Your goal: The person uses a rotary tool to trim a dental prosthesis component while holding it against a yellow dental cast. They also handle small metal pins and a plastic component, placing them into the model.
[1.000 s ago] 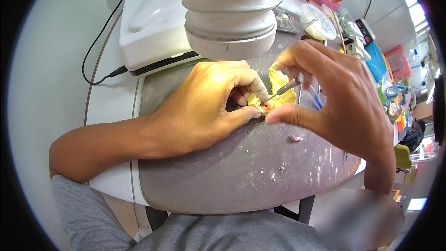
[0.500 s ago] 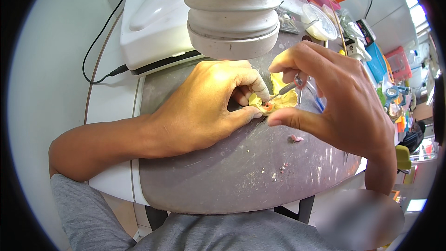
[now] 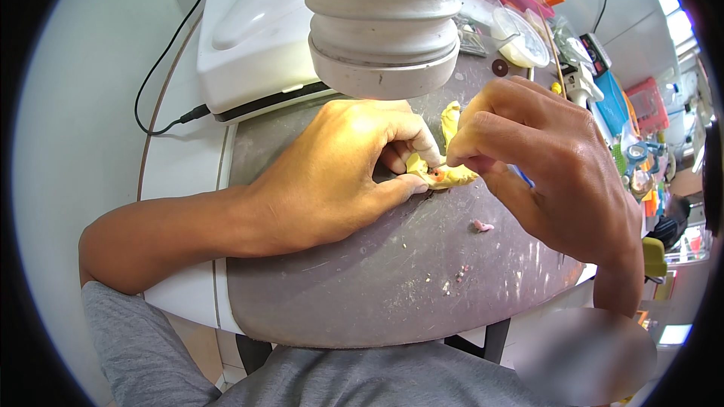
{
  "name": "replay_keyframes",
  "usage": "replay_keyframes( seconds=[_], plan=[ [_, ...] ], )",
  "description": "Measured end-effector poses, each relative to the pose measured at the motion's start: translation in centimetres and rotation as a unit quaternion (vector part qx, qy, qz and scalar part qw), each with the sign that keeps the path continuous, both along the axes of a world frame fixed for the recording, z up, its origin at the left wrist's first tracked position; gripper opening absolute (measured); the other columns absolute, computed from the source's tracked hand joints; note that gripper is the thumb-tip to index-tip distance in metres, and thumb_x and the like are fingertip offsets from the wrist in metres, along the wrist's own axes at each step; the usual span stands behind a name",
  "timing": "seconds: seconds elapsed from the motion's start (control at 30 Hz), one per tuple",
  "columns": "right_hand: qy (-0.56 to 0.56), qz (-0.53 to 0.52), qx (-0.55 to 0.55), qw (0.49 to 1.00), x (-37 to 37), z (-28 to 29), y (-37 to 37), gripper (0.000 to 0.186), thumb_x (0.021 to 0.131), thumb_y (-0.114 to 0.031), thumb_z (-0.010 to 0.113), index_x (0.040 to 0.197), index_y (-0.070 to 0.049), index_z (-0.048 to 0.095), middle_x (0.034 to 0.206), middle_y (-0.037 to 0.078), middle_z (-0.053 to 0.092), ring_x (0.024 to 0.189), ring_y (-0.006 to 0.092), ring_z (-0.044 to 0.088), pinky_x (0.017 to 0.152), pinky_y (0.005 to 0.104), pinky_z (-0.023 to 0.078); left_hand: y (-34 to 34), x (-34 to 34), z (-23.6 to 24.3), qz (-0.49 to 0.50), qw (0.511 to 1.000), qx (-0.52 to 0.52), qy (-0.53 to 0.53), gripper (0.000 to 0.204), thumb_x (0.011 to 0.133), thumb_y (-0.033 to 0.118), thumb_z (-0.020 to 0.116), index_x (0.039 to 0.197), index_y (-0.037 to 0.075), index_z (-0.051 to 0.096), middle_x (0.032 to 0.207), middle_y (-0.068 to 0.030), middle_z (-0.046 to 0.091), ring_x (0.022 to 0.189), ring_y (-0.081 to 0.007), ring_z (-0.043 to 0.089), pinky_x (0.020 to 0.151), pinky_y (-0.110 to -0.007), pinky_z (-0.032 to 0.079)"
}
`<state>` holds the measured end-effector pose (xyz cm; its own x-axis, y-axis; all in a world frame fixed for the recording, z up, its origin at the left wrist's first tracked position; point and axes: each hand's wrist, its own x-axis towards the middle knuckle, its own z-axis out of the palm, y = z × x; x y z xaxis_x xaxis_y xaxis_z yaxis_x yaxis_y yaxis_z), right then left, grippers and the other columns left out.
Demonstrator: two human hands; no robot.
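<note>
My left hand (image 3: 335, 173) pinches the left end of a yellow plaster dental cast (image 3: 458, 175) between thumb and fingers, on the grey work mat. A reddish-orange patch (image 3: 436, 175) with a dark spot shows on the cast beside my fingertips. My right hand (image 3: 554, 169) is closed over the cast's right side, its fingertips close to my left ones. Those fingers grip a slim metal hand tool, whose shaft they now almost wholly hide. Part of the cast is covered by my right hand as well.
Above the cast hangs a wide white ribbed hose (image 3: 385, 30). A white machine (image 3: 260, 45) with a black cable (image 3: 139, 79) stands at the far left. A pink scrap (image 3: 483, 226) and crumbs (image 3: 456, 275) lie on the mat (image 3: 339, 294). Tubs and a brown disc (image 3: 499, 68) sit far right.
My right hand has turned and its fingers have curled in closer to the cast, hiding the tool that showed before. The left hand stays nearly still. The brown disc is more exposed.
</note>
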<state>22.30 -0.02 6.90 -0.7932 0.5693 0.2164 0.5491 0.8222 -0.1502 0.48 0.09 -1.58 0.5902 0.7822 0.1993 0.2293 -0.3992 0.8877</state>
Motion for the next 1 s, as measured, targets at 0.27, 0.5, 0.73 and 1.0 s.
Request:
replay_keyframes(
  seconds=[0.27, 0.5, 0.73, 1.0],
  plan=[
    [-0.116, -0.147, -0.028, 0.982, -0.7, 1.1, -0.5, 0.026, 0.082, -0.021, 0.083, 0.085, -0.002, 0.065, 0.074, 0.008, 0.064, 0.066, 0.0218, 0.063, 0.058, 0.0339, 0.046, 0.1, -0.1, 0.0, 0.000, 1.000, -0.003, 0.009, 0.019, 0.085, 0.003, 0.079, 0.101, 0.000, 0.070, 0.094, -0.0067, 0.064, 0.083, -0.0125, 0.064, 0.077, -0.028, 0.054],
    [-0.015, -0.084, -0.013, 0.996, -0.4, 0.4, -0.7, 0.018, 0.081, -0.012, 0.081, 0.083, -0.002, 0.066, 0.074, 0.008, 0.063, 0.066, 0.0216, 0.063, 0.058, 0.0338, 0.047, 0.1, 0.1, 0.0, -0.010, 1.000, 0.000, 0.005, 0.018, 0.085, 0.002, 0.078, 0.101, -0.001, 0.070, 0.095, -0.0070, 0.064, 0.083, -0.0123, 0.065, 0.077, -0.027, 0.054],
    [0.022, -0.046, -0.008, 0.999, -0.6, 0.7, -0.6, 0.014, 0.076, -0.001, 0.078, 0.085, -0.003, 0.068, 0.080, 0.008, 0.063, 0.069, 0.0217, 0.064, 0.060, 0.0338, 0.049, 0.1, 0.0, -0.3, -0.005, 1.000, -0.007, -0.018, 0.018, 0.085, 0.001, 0.078, 0.098, -0.004, 0.066, 0.095, -0.0071, 0.063, 0.084, -0.0129, 0.066, 0.078, -0.027, 0.055],
    [0.019, -0.057, -0.019, 0.998, -0.3, 0.2, -0.8, 0.012, 0.077, -0.002, 0.078, 0.084, -0.003, 0.068, 0.077, 0.007, 0.064, 0.067, 0.0205, 0.063, 0.059, 0.0334, 0.049, 0.0, 0.1, 0.0, -0.005, 1.000, -0.001, 0.002, 0.021, 0.085, 0.002, 0.079, 0.102, -0.002, 0.068, 0.096, -0.0072, 0.064, 0.083, -0.0126, 0.065, 0.078, -0.027, 0.054]
  ],
)
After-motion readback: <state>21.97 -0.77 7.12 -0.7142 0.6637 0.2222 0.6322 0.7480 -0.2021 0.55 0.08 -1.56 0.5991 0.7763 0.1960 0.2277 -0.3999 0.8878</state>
